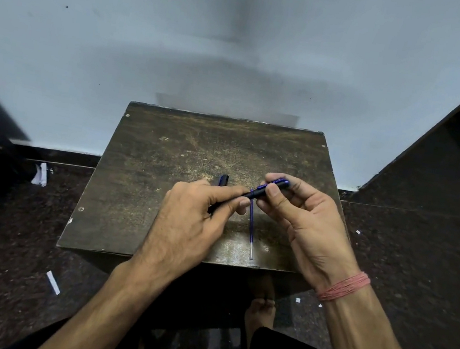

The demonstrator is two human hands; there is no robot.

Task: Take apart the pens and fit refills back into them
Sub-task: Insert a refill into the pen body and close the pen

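Both hands hold one dark blue pen point(268, 189) just above the small worn table point(166, 153). My left hand point(196, 217) pinches the pen's lower, dark end between thumb and fingers. My right hand point(299, 216) grips the upper end, where the blue clip shows. Under the pen a loose blue refill point(251, 230) lies on the table, its pale tip pointing toward the near edge. A second dark pen point(222, 180) lies on the table behind my left hand, mostly hidden by it.
The table stands against a pale wall on a dark speckled floor. Scraps of white paper point(52, 282) lie on the floor at the left and right. My bare foot point(260, 309) shows under the table's near edge.
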